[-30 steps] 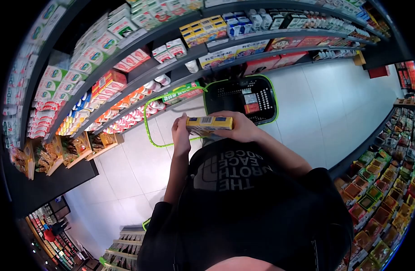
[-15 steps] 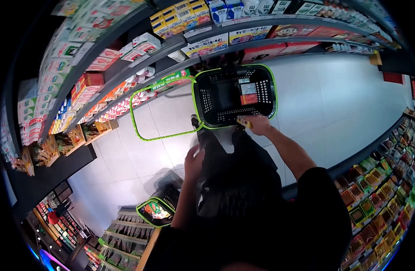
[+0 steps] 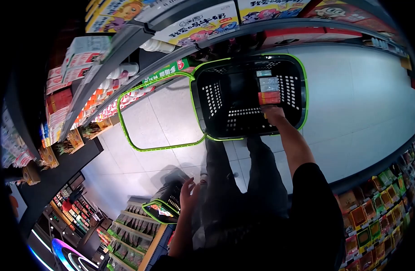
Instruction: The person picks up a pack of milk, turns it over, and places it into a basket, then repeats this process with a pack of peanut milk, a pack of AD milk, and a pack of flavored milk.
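A black shopping basket (image 3: 243, 124) with a lime-green rim stands on the floor in front of my legs, its green handle (image 3: 128, 135) folded out to the left. My right hand (image 3: 274, 116) reaches down into the basket on its right side. It is closed on a small yellow box (image 3: 266, 115), mostly hidden by the fingers. Just beyond that hand, a red box (image 3: 269, 97) and silvery-grey boxes (image 3: 269, 84) lie in a row inside. My left hand (image 3: 188, 194) hangs beside my left leg, fingers loosely bent and apart, holding nothing.
Shelves with white cartons (image 3: 200, 25) and other packs rise beyond the basket. A second green-rimmed basket (image 3: 160, 210) with packets inside stands lower left. Racks of packaged snacks (image 3: 374, 221) line the lower right. Pale tiled floor (image 3: 343, 99) lies between.
My right hand has moved with the yellow box from the basket's near rim down inside, next to the red box. My left hand has lowered. The view has shifted closer to the shelves.
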### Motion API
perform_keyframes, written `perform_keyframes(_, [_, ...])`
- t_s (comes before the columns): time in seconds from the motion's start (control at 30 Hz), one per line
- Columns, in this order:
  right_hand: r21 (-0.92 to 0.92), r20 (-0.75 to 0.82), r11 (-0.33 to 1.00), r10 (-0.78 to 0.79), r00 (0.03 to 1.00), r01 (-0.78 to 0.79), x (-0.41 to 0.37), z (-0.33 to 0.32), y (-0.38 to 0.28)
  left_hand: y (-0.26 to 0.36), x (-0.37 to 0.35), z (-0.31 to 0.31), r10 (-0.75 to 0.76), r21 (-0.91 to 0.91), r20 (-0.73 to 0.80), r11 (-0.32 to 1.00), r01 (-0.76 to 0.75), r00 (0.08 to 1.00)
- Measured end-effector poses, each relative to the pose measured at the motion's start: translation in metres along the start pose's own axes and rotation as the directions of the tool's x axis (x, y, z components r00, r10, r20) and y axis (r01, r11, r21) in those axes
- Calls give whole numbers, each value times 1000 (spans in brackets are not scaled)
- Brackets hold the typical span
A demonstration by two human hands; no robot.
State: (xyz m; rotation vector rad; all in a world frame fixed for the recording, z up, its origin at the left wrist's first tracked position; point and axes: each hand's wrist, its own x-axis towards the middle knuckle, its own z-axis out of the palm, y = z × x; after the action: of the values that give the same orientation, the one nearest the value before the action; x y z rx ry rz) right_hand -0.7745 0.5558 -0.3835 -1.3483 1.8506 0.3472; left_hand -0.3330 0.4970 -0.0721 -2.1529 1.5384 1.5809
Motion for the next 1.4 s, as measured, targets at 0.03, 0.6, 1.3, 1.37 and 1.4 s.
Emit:
perform_keyframes(0.03, [0, 20, 1000, 19, 1000, -19, 10, 9, 3, -12, 3, 1, 0, -29, 5, 1000, 0, 1000])
perform_keyframes(0.6, [-4, -174, 995, -102, 979, 103, 77, 104, 32, -26, 16, 12, -192, 81, 83, 979, 185, 978])
perform_keyframes(1.3, [-300, 145, 912, 332, 932, -279, 130, 130, 6, -29, 26, 23, -182, 146, 57, 974, 172, 982])
perform_keyframes(1.37, [-222, 139, 927, 338, 931, -303, 131, 128, 15, -34, 30, 20, -196, 155, 51, 970, 186, 979])
perform_keyframes(1.4, [-179, 186, 939, 326, 927, -294, 136, 129, 26, -47, 32, 16, -201, 147, 55, 971, 191, 978])
